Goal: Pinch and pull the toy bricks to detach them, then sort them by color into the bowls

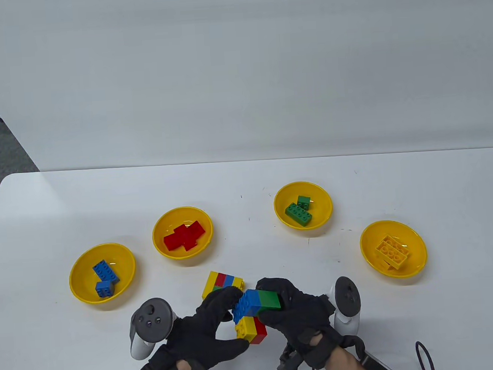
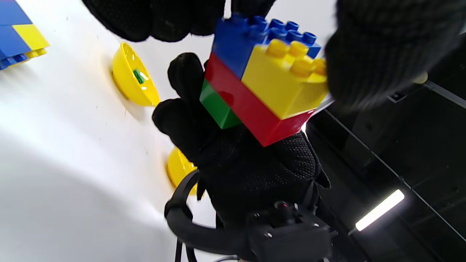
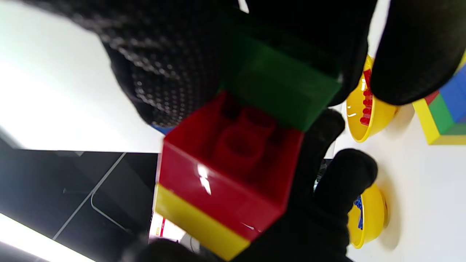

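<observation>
Both hands hold one brick cluster (image 1: 255, 317) just above the table's near edge. It has a blue brick (image 1: 246, 305) and a green brick (image 1: 269, 300) on top, with a yellow brick (image 1: 244, 329) and a red brick (image 1: 260, 332) under them. My left hand (image 1: 230, 319) pinches the blue and yellow end between fingers and thumb. My right hand (image 1: 282, 307) grips the green end. In the left wrist view the cluster (image 2: 262, 83) fills the middle. In the right wrist view its green brick (image 3: 280, 80) and hollow red underside (image 3: 233, 171) show. A second cluster (image 1: 222, 281) lies on the table behind.
Four yellow bowls stand in an arc: the blue-brick bowl (image 1: 78, 285) at left, the red-brick bowl (image 1: 159, 241), the green-brick bowl (image 1: 322, 207), and the yellow-brick bowl (image 1: 415, 245) at right. A black cable (image 1: 425, 356) lies at the near right.
</observation>
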A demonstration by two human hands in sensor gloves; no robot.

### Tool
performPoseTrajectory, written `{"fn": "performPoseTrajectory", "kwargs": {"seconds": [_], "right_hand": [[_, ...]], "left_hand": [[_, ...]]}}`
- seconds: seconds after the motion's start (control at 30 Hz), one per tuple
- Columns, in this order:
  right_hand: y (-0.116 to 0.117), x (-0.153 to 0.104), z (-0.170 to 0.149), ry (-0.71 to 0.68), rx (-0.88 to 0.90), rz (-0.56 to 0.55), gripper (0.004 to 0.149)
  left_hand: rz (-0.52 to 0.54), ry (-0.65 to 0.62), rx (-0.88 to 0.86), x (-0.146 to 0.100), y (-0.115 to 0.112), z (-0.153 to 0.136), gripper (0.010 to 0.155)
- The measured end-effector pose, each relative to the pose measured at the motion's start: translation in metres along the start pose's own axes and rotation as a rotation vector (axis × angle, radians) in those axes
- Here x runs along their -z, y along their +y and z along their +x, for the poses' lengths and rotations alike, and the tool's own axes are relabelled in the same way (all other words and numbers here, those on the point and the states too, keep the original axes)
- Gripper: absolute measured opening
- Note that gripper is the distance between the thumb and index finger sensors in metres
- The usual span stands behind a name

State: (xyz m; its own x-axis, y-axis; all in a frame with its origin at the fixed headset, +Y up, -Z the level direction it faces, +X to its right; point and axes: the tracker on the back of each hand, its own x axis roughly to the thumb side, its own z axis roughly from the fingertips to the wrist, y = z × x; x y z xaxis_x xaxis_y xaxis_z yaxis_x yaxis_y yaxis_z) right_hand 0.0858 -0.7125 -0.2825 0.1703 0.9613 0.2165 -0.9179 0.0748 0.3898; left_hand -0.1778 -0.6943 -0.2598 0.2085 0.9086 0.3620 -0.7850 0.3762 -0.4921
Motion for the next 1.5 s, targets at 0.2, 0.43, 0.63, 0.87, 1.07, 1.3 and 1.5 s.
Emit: {"fn": "performPoseTrajectory", "kwargs": {"seconds": [0.2, 0.43, 0.63, 0.87, 1.07, 1.3, 1.5], "right_hand": [[0.016, -0.003, 0.007, -0.068, -0.165, 0.038, 0.062], [0.019, -0.006, 0.011, -0.089, -0.152, 0.024, 0.062], [0.019, -0.009, 0.006, -0.056, -0.142, 0.002, 0.061], [0.01, -0.008, -0.002, -0.022, -0.075, -0.012, 0.062], [0.012, -0.006, -0.006, 0.034, -0.067, -0.004, 0.063], [0.003, -0.006, -0.003, 0.03, -0.022, -0.052, 0.063], [-0.007, -0.004, 0.0, 0.007, -0.039, -0.089, 0.063]], "left_hand": [[0.139, 0.003, 0.176, 0.001, 0.002, 0.013, 0.072], [0.2, -0.068, 0.133, -0.004, 0.008, 0.018, 0.064], [0.169, -0.041, 0.069, -0.003, 0.007, 0.011, 0.064], [0.126, -0.03, -0.027, 0.001, 0.01, -0.004, 0.063], [0.123, 0.015, 0.041, 0.001, 0.011, 0.003, 0.064], [0.432, 0.012, 0.25, -0.021, 0.084, 0.042, 0.067], [0.499, 0.384, 0.695, -0.02, 0.161, 0.048, 0.07]]}}
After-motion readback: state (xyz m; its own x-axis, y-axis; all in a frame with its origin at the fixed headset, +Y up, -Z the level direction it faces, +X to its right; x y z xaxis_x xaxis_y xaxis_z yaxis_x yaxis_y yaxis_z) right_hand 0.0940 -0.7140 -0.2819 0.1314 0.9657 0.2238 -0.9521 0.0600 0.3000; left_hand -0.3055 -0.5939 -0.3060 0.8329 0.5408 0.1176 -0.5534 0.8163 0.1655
